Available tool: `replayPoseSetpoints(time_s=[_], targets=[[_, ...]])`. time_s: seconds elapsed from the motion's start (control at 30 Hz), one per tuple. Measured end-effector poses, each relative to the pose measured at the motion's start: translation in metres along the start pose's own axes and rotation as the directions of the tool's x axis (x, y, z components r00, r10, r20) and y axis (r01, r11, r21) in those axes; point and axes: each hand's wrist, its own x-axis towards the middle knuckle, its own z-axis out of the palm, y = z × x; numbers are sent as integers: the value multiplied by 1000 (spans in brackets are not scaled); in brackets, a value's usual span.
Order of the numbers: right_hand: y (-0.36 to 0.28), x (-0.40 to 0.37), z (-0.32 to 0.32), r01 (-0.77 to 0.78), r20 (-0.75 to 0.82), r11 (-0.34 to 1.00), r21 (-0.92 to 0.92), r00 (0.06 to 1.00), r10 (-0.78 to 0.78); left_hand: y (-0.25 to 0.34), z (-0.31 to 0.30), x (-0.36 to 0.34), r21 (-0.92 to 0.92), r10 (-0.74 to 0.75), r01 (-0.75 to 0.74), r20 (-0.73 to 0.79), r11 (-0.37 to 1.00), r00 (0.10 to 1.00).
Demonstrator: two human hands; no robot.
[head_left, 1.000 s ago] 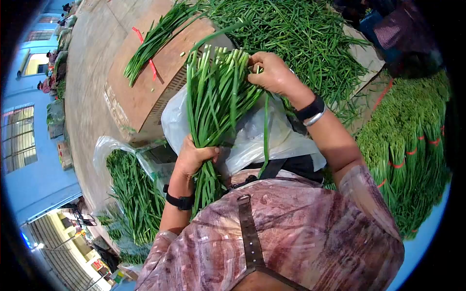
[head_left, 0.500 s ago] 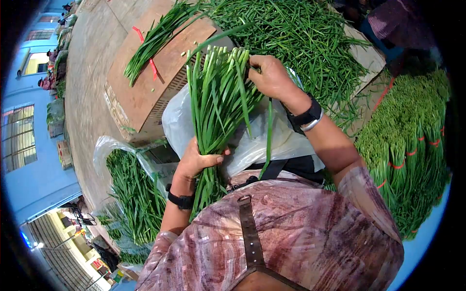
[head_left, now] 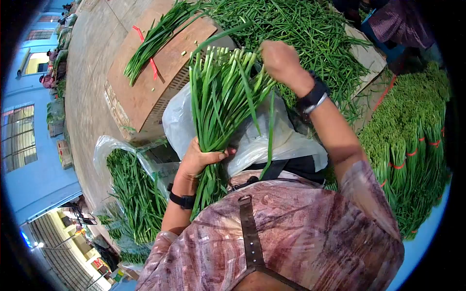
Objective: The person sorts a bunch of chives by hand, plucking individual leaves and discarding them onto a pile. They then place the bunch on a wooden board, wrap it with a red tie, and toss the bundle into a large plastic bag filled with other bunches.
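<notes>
My left hand [head_left: 200, 159] is wrapped round the lower middle of a thick bunch of garlic chives [head_left: 218, 106], its pale cut ends pointing away from me. The leaves hang below that hand towards my lap. At the upper right of the bunch, my right hand [head_left: 284, 62] is closed with its back towards me, at the ends of a few stalks that fan out to it. Its fingertips are mostly hidden. One long loose leaf [head_left: 270, 136] hangs to the right of the bunch, over the clear plastic sheet [head_left: 291, 140] on my lap.
A wooden board on a crate [head_left: 145, 97] holds a smaller chive bunch [head_left: 158, 43] with red ties [head_left: 154, 69]. Beyond lies a heap of loose greens [head_left: 296, 29]. Red-tied bundles [head_left: 403, 145] stand at right, and a plastic bag of greens [head_left: 136, 194] at left. Another person [head_left: 400, 22] is at upper right.
My right hand has moved right and slightly up, and the right-hand stalks have spread out with it. My left hand keeps its grip on the bunch, nearly still.
</notes>
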Motion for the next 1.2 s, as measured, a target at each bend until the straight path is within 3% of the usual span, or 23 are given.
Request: replayPoseSetpoints(time_s=[0.07,0.1,0.17,0.2,0.27,0.3,0.37,0.47,0.57,0.63,0.67,0.7,0.77,0.83,0.87,0.9,0.97,1.07,1.17,1.2], targets=[[40,17,9,-147,-124,971,189,977,172,8,8,-2,-110,-22,22,-2,994,1000],[57,21,7,-191,-171,936,295,953,248,9,8,-3,-76,-34,34,-3,997,999],[56,18,-23,-321,64,712,625,930,363,11,7,-1,-8,-50,50,-10,999,999],[38,8,-42,-218,99,643,735,971,216,10,8,-2,-27,-56,56,-12,998,998],[-9,-10,-67,-319,317,607,728,941,115,11,10,0,-55,-67,67,-5,996,998],[-22,-18,-56,-323,346,557,765,936,67,14,11,1,-10,-72,72,-13,997,997],[-40,-30,-25,-58,77,842,536,997,20,19,12,1,81,-80,82,-31,993,996],[-36,-23,-19,-74,34,850,522,997,66,17,14,-3,129,-29,41,-93,991,995],[-13,-11,-14,60,-44,871,487,998,-44,17,16,-6,140,18,-4,-103,990,995],[21,6,-7,48,-204,934,353,979,27,16,14,-4,104,-12,21,-90,994,996],[47,14,0,-38,-231,948,315,966,115,16,12,-3,90,-27,34,-83,995,996],[54,14,-13,-156,-133,984,83,977,166,15,10,-2,93,-24,31,-74,995,997],[50,2,-18,-230,-158,964,-134,965,208,14,8,-1,98,-20,26,-62,995,998],[28,-10,-21,-52,-145,999,14,988,54,15,8,-1,80,-30,34,-50,996,998],[14,-11,-29,-19,42,977,210,999,11,16,9,0,72,-33,36,-43,997,999],[2,-11,-37,-165,328,865,475,945,0,18,11,0,87,-36,41,-65,995,997],[1,-16,-22,126,304,925,359,921,-244,24,14,-4,122,-40,54,-112,991,993],[8,-22,-21,280,250,864,418,879,-406,36,17,-11,255,118,-61,-214,965,970],[-5,-34,-36,499,-60,794,347,857,-512,45,6,-15,260,111,-60,-186,964,976],[-7,-34,-37,499,-101,789,358,861,-499,43,-1,-10,307,114,-71,-125,949,986]])
